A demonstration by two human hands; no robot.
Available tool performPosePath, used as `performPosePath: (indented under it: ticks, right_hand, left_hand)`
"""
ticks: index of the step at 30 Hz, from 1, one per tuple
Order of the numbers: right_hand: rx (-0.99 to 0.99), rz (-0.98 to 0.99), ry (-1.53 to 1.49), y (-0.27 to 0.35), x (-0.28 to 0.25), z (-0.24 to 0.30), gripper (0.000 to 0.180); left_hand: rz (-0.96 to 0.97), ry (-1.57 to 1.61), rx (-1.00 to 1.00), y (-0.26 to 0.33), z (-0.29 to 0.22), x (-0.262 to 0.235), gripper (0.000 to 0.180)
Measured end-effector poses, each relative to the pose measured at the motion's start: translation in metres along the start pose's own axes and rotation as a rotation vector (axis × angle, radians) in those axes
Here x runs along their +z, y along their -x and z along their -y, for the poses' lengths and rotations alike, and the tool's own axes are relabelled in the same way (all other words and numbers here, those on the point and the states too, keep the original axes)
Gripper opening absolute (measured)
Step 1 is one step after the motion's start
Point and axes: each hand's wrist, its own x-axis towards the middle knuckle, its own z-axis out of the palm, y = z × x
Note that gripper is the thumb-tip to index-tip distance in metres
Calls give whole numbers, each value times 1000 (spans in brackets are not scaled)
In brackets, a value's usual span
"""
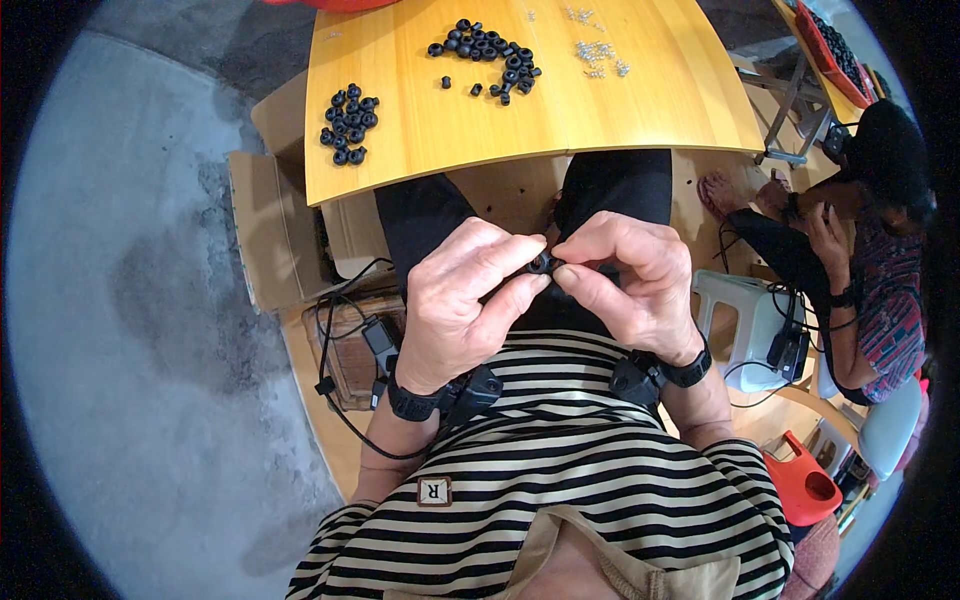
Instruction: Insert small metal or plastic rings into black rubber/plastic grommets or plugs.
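Above my lap, in front of the table's near edge, both hands meet fingertip to fingertip. My left hand (462, 290) pinches a small round black plastic part (540, 263) between thumb and forefinger. From the other side, my right hand (637, 275) is closed in a pinch against the same part; whether it grips a second piece is hidden by the fingertips. On the table lie a large loose group of small black parts (482, 45), a smaller cluster of similar round ones (347, 125) at the left, and tiny silvery pieces (597, 55) on the right.
The yellow wooden table (430, 140) has its curved edge just beyond my hands. An open cardboard box (270, 225) stands below left. At right sit another person (885, 290), a white stool (735, 320) and a red tray of black parts (835, 55). Cables run from my wrists.
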Motion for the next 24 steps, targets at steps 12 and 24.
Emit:
performPosePath:
  ticks: [12, 24]
  right_hand:
    - [-90, 15, 110, -3, -3, 0, 11]
    - [24, 59, -5, -3, -2, -2, 12]
  left_hand:
    - [-1, -89, 57, -1, -1, 1, 30]
    - [-31, -19, -3, 5, 4, 4, 30]
